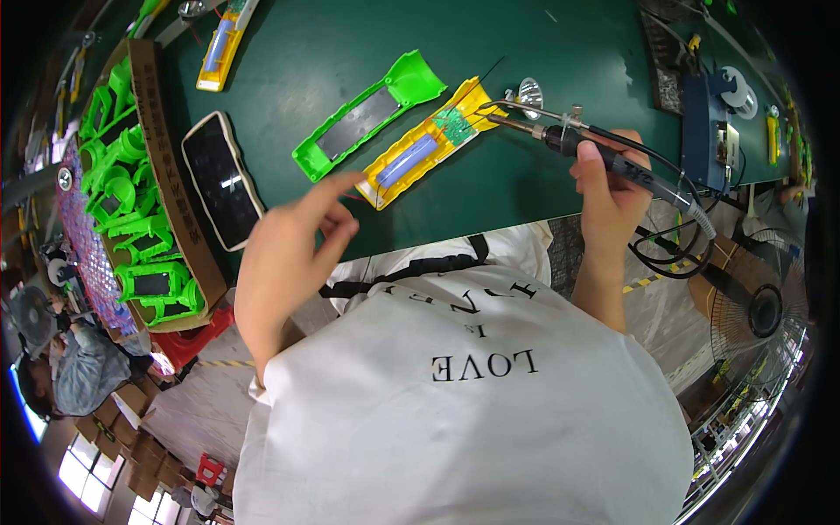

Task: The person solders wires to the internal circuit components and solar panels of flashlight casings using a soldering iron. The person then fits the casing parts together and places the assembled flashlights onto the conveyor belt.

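Note:
My right hand [608, 184] is wrapped round the black handle of a soldering iron [612, 159]. A thin metal guide tube [547, 112] runs alongside it, and both tips meet over the wide end of a yellow flashlight half-shell [404, 185]. Inside that shell lie a blue cylindrical battery [409, 161] and a green circuit board [455, 127] with thin wires. At the shell's narrow end is my left hand [289, 254], index finger stretched out and thumb apart; whether the fingertip touches the shell is unclear. Beside it lies a green half-shell [359, 122] with a dark panel.
A cardboard box [179, 192] of green shell parts stands at the left, next to a phone [217, 175]. A silver reflector [529, 98] sits near the iron's tip. Another yellow shell [216, 57] lies far left. A blue soldering station [707, 127] stands right; cables loop below it.

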`<state>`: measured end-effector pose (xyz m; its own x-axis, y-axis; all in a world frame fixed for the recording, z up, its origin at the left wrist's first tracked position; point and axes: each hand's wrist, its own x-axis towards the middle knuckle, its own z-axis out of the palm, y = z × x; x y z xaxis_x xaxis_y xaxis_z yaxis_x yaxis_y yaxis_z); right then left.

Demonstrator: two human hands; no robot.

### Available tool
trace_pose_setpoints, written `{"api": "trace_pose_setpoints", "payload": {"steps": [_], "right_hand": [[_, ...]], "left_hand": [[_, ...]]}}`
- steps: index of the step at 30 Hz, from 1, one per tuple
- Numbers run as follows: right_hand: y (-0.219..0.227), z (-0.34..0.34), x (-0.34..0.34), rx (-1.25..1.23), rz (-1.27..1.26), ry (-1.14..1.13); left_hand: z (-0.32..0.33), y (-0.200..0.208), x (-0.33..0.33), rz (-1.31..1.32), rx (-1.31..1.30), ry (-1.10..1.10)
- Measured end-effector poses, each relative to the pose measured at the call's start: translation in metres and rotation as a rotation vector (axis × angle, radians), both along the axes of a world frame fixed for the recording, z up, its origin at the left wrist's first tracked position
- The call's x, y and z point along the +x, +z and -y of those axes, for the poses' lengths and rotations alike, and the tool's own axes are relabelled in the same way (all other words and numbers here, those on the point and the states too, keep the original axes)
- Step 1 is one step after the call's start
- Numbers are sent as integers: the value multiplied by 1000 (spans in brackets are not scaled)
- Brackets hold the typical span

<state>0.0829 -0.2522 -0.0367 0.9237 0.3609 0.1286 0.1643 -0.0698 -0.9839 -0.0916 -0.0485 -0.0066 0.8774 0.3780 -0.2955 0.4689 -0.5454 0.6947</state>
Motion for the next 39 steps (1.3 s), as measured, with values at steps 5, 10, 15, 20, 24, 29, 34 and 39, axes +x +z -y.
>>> {"api": "trace_pose_setpoints", "payload": {"steps": [5, 10, 15, 20, 24, 29, 34, 39], "right_hand": [[-9, 6, 11, 21, 151, 8], [22, 2, 12, -85, 21, 194], [36, 16, 10, -54, -79, 193], [37, 22, 11, -81, -139, 188], [25, 17, 16, 51, 0, 154], [25, 22, 15, -56, 57, 12], [10, 24, 3, 43, -19, -27], [6, 19, 0, -3, -3, 54]], "left_hand": [[9, -20, 5, 251, -132, -231], [23, -21, 19, 413, -7, 11], [38, -42, 37, 449, 25, 79], [50, -25, 47, 187, -45, 212], [47, -56, 50, 446, 188, 135], [49, -55, 68, 556, 369, 74], [48, -54, 65, 534, 410, 116], [50, -62, 62, 480, 438, 129]]}}
